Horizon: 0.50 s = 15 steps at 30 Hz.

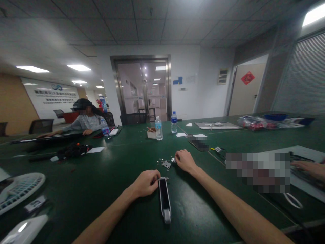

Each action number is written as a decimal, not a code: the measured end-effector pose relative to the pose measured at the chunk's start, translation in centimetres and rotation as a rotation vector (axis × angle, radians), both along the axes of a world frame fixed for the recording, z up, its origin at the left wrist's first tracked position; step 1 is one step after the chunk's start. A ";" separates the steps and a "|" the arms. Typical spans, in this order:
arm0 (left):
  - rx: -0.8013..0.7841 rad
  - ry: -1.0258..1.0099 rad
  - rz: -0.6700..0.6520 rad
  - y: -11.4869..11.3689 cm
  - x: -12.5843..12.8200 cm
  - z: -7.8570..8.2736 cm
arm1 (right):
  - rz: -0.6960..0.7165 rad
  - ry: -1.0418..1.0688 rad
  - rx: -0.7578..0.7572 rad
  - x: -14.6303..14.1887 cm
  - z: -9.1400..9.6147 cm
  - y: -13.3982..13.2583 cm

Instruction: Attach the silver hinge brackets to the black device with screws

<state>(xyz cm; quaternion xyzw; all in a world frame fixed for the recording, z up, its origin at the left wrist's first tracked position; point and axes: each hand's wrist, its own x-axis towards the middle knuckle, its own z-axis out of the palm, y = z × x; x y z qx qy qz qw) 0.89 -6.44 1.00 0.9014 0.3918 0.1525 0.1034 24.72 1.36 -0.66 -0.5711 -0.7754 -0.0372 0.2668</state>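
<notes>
A long narrow black part with a grey end [165,200] lies on the green table [122,176], pointing toward me. My left hand [146,183] is curled at its far end, fingers closed against it. My right hand [186,161] rests further out with fingers bent down over small metal pieces; a small silver bracket [167,164] and several tiny screws [160,161] lie just left of it. Whether the right fingers pinch a piece is hidden.
Two water bottles [158,128] and a small box [151,133] stand further back. A white fan grille [17,191] lies at the left. A person sits at the far left [85,120]; another person's hand [308,168] shows at the right edge.
</notes>
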 end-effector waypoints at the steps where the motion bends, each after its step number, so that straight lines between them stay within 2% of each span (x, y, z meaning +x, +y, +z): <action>1: 0.003 0.007 0.006 0.0 0.0 0.0 | -0.029 -0.049 -0.047 0.4 -0.1 -0.1; 3: 0.006 0.015 0.022 0.1 -0.1 0.1 | -0.074 -0.107 -0.102 0.7 -0.2 -0.3; 5: -0.003 0.007 0.043 0.1 -0.1 0.2 | -0.083 -0.118 -0.080 0.4 -0.2 -0.8; 8: -0.006 -0.008 0.085 0.2 -0.1 0.1 | 0.049 -0.088 -0.011 -0.7 0.1 -1.6; 11: 0.020 -0.011 0.108 0.2 -0.1 -0.1 | 0.184 -0.080 -0.034 -1.9 -0.2 -2.1; 15: 0.027 -0.018 0.116 0.3 -0.1 -0.3 | 0.158 -0.107 -0.102 -3.0 -1.0 -1.8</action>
